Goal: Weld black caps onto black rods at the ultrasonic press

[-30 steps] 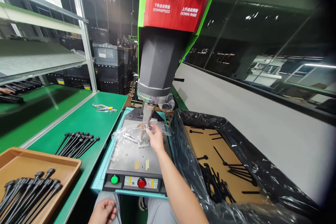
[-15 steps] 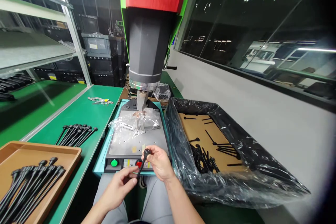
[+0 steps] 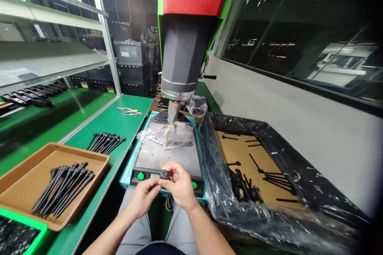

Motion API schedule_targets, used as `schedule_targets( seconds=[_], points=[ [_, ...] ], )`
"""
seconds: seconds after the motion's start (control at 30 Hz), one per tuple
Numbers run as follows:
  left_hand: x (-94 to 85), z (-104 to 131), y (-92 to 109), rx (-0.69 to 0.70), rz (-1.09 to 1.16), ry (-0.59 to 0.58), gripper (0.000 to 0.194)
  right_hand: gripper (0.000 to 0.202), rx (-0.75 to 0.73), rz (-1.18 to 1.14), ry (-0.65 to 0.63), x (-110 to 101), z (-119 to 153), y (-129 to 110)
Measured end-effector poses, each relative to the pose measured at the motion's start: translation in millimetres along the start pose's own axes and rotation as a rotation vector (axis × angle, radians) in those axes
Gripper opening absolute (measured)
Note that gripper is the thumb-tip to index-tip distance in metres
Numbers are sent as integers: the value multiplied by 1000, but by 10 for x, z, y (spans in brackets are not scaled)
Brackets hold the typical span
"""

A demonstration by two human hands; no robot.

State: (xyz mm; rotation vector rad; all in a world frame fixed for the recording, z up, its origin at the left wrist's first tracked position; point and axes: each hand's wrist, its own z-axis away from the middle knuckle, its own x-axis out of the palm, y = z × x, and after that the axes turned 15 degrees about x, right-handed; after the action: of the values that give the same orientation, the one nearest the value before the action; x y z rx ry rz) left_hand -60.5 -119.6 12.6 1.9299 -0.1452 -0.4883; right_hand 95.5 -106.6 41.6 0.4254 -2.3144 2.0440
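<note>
Both hands meet in front of the press base. My right hand point(image 3: 180, 186) pinches a black part point(image 3: 164, 174), its round head facing up toward me. The fingertips of my left hand point(image 3: 145, 196) are closed at the lower left side of that head; the part's stem is hidden. Behind the hands is the metal plate point(image 3: 155, 159) of the press, with a fixture point(image 3: 170, 137) wrapped in clear plastic under the press horn point(image 3: 173, 112).
Left, a brown tray point(image 3: 103, 159) holds several black stemmed parts, with more on the green table point(image 3: 119, 123). At the lower left is a green-edged bin point(image 3: 44, 227). A plastic-lined box point(image 3: 209, 143) with black parts stands right. Green buttons point(image 3: 140, 175) flank the base.
My left hand has come up to the part's head and closed there. The part has turned so its head faces me. The view has shifted left, bringing the green-edged bin into sight.
</note>
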Motion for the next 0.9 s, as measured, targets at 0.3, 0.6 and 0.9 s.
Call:
schedule_targets(
  seconds=[0.3, 0.6, 0.9],
  points=[
    [-41, -7, -21, -15, -58, 55, 29, 27, -75, 165, 25, 117, 4, 82],
    [-171, 17, 66, -58, -86, -7, 27, 31, 42, -39, 15, 212, -69, -20],
    [-1689, 120, 863, -93, -360, 409, 19, 54, 359, -24, -36, 160, -233, 112]
  ],
)
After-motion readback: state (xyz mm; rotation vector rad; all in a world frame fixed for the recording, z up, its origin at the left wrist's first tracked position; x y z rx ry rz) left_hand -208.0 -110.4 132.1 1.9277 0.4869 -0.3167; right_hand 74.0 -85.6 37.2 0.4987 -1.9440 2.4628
